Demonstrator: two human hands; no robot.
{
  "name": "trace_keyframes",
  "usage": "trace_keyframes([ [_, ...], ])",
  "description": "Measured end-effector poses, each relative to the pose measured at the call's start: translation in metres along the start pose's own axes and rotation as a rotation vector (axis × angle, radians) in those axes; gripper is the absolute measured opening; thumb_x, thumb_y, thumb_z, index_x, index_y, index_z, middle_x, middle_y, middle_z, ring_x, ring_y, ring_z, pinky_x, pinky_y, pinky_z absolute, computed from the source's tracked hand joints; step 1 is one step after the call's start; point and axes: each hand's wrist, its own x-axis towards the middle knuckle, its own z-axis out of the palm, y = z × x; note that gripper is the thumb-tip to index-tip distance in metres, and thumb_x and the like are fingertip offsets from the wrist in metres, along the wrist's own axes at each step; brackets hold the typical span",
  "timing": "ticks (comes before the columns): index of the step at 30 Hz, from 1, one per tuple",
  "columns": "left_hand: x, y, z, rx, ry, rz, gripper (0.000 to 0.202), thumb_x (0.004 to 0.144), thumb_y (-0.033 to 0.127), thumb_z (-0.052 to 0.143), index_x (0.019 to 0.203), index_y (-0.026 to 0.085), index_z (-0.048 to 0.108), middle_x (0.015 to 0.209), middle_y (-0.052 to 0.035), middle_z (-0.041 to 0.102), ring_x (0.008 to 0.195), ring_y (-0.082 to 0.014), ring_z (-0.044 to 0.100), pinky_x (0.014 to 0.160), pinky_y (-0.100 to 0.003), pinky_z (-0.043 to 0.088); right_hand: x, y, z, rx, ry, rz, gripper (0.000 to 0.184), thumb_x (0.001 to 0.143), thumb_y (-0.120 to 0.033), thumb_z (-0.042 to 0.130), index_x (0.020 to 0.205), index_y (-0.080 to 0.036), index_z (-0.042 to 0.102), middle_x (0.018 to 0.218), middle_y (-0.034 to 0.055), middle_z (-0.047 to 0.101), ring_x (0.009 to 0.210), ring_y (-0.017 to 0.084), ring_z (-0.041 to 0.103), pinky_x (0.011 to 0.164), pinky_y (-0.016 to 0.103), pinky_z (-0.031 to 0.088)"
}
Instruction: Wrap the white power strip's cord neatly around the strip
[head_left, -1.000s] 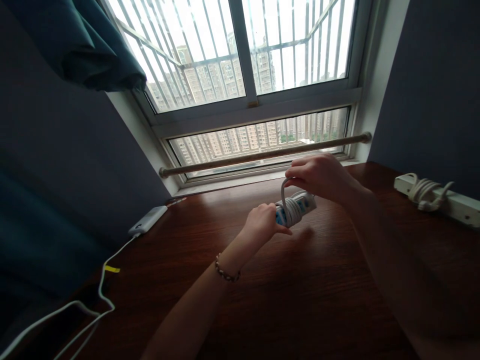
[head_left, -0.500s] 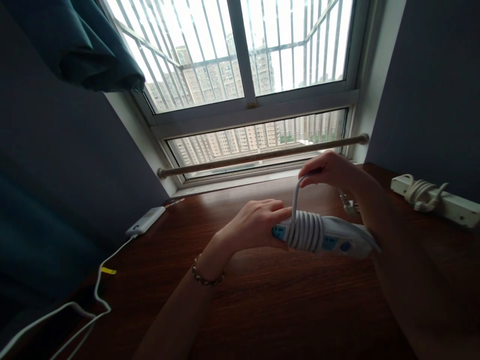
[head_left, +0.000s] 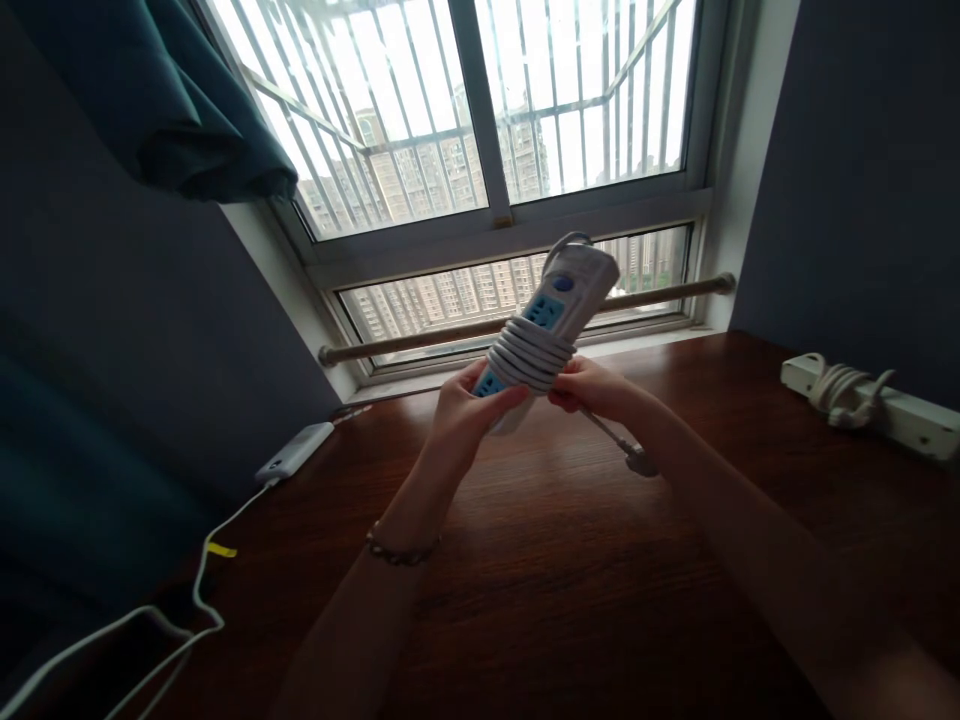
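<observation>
A white power strip with blue sockets stands tilted upward above the dark wooden table. Its white cable is coiled round its middle. My left hand, with a bracelet on the wrist, grips the strip's lower end. My right hand is closed on the cable just beside the coils. The cable's loose end with the plug hangs below my right hand.
A second white power strip with a bundled cord lies at the table's right edge by the wall. A white power bank with a trailing white cable lies at the left. A wooden rod runs along the barred window; a teal curtain hangs upper left.
The power strip has been lifted from lying level near the table and tipped upright. My right hand dropped from above the coils to beside them, and the plug now dangles.
</observation>
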Motion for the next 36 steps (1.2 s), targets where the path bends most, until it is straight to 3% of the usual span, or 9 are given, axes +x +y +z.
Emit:
trace_keyframes([
  [6, 0.014, -0.004, -0.021, -0.368, 0.175, -0.294, 0.038, 0.066, 0.046, 0.068, 0.075, 0.010, 0.059, 0.060, -0.0018, 0.052, 0.048, -0.0087, 0.047, 0.042, -0.020, 0.040, -0.002, 0.010, 0.003, 0.073, -0.181, 0.201, 0.044, 0.075, -0.048, 0.060, 0.104, -0.014, 0.057, 0.068, 0.0035, 0.061, 0.059, 0.009, 0.057, 0.056, 0.020, 0.044],
  [9, 0.019, -0.006, -0.031, -0.549, 0.197, -0.398, 0.035, 0.078, 0.045, 0.057, 0.078, 0.009, 0.057, 0.060, -0.0020, 0.049, 0.048, -0.0071, 0.046, 0.041, -0.017, 0.040, -0.003, 0.017, -0.005, 0.032, -0.257, 0.251, 0.045, 0.068, -0.034, 0.071, 0.106, -0.014, 0.055, 0.081, 0.0057, 0.065, 0.075, 0.012, 0.061, 0.070, 0.022, 0.045],
  [13, 0.027, -0.010, -0.043, -0.740, 0.206, -0.463, 0.041, 0.083, 0.049, 0.048, 0.075, 0.009, 0.054, 0.061, -0.0019, 0.048, 0.049, -0.0066, 0.047, 0.042, -0.016, 0.040, -0.007, 0.024, -0.018, -0.013, -0.380, 0.349, 0.050, 0.065, -0.025, 0.074, 0.108, -0.011, 0.052, 0.087, 0.0109, 0.066, 0.082, 0.017, 0.062, 0.068, 0.024, 0.046],
  [17, 0.035, -0.019, -0.056, -0.768, 0.267, -0.462, 0.040, 0.081, 0.051, 0.051, 0.075, 0.011, 0.053, 0.063, -0.0020, 0.049, 0.051, -0.0074, 0.049, 0.043, -0.017, 0.041, -0.017, 0.011, -0.026, 0.136, -0.461, 0.315, 0.085, 0.073, -0.026, 0.068, 0.138, -0.027, 0.013, 0.098, 0.0105, 0.063, 0.082, 0.021, 0.064, 0.069, 0.036, 0.051],
  [19, 0.039, -0.026, -0.060, -0.734, 0.296, -0.452, 0.040, 0.079, 0.052, 0.052, 0.074, 0.012, 0.053, 0.062, -0.0012, 0.050, 0.050, -0.0073, 0.049, 0.043, -0.018, 0.041, -0.022, -0.002, -0.028, 0.256, -0.437, 0.220, 0.084, 0.077, -0.027, 0.064, 0.139, -0.030, 0.008, 0.101, 0.0108, 0.062, 0.080, 0.020, 0.064, 0.070, 0.038, 0.053],
  [24, 0.042, -0.043, -0.057, -0.398, 0.351, -0.391, 0.048, 0.067, 0.061, 0.060, 0.071, 0.014, 0.053, 0.058, 0.0011, 0.050, 0.047, -0.0073, 0.048, 0.044, -0.019, 0.041, -0.025, -0.027, -0.017, 0.398, -0.207, 0.003, 0.033, 0.085, -0.034, 0.052, 0.106, -0.009, 0.056, 0.108, 0.0169, 0.060, 0.095, 0.022, 0.060, 0.089, 0.036, 0.047],
  [29, 0.038, -0.061, -0.043, -0.127, 0.351, -0.275, 0.048, 0.058, 0.058, 0.069, 0.067, 0.013, 0.054, 0.051, 0.0035, 0.046, 0.041, -0.0069, 0.039, 0.037, -0.020, 0.028, -0.018, -0.030, 0.002, 0.466, -0.152, -0.190, 0.031, 0.072, -0.027, 0.066, 0.099, -0.012, 0.060, 0.108, 0.0144, 0.061, 0.104, 0.026, 0.056, 0.096, 0.041, 0.040],
  [34, 0.033, -0.076, -0.034, 0.105, 0.345, -0.182, 0.048, 0.045, 0.042, 0.081, 0.073, 0.014, 0.055, 0.058, 0.0030, 0.053, 0.051, -0.0079, 0.045, 0.045, -0.019, 0.027, -0.016, -0.036, 0.015, 0.169, 0.034, -0.202, 0.026, 0.066, -0.025, 0.072, 0.087, -0.013, 0.062, 0.079, 0.0075, 0.067, 0.068, 0.019, 0.065, 0.065, 0.034, 0.053],
  [36, 0.030, -0.077, -0.030, 0.135, 0.268, -0.185, 0.048, 0.045, 0.039, 0.082, 0.076, 0.014, 0.056, 0.063, 0.0024, 0.056, 0.055, -0.0085, 0.047, 0.049, -0.019, 0.030, -0.018, -0.041, 0.018, -0.017, 0.136, -0.196, 0.022, 0.065, -0.027, 0.072, 0.079, -0.012, 0.063, 0.061, 0.0026, 0.063, 0.049, 0.013, 0.058, 0.048, 0.024, 0.047],
])
